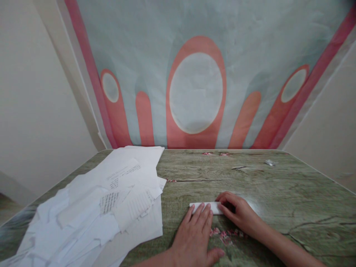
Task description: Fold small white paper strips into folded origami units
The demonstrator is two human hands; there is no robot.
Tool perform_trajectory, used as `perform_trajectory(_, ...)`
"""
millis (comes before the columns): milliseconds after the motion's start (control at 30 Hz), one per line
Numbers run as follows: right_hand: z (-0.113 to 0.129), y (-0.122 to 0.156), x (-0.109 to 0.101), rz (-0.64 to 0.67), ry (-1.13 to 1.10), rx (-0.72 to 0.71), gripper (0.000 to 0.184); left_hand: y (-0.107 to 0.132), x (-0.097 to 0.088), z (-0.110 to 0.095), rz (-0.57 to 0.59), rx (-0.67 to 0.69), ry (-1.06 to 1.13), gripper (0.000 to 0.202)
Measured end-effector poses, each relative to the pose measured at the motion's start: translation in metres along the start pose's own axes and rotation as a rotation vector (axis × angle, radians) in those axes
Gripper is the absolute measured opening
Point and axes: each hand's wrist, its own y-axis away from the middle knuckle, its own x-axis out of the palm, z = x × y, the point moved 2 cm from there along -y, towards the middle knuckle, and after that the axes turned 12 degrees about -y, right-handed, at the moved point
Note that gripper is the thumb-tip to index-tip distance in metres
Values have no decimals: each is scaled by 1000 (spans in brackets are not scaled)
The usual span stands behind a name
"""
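Four fingers (199, 213) laid down, slightly apart: presses an apparently folded white paper strip (216, 208) against the wood-patterned tabletop (292, 196) at the lower centre of the frame with the left hand (193, 233). Pinches the strip's right end between thumb and curled forefinger of the right hand (240, 211); cannot tell how firmly. Could skew the strip through an uneven pull from the right, or let the layers spring open through too light a press on the left. Might also crumple that right end by squeezing too hard. Extends the left thumb towards the lower right, off the strip, with the palm down. Arches the right knuckles upward, with the forearm slanting in from the lower right corner. Could also brush the paper pile (141, 222) at the lower left by swinging the left forearm sideways, and send loose sheets sliding.
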Motion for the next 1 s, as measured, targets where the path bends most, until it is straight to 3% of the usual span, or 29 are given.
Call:
perform_trajectory(167, -7, 3, 3, -31, 2, 73, 13, 1, -1, 0, -6, 2, 25, 77)
perform_trajectory(467, -4, 3, 2, -8, 55, -49, 12, 1, 1, 1, -4, -5, 31, 77)
perform_trajectory(1000, -1, 1, 3, 19, 68, -55, 21, 2, 1, 1, -5, -21, 62, 75)
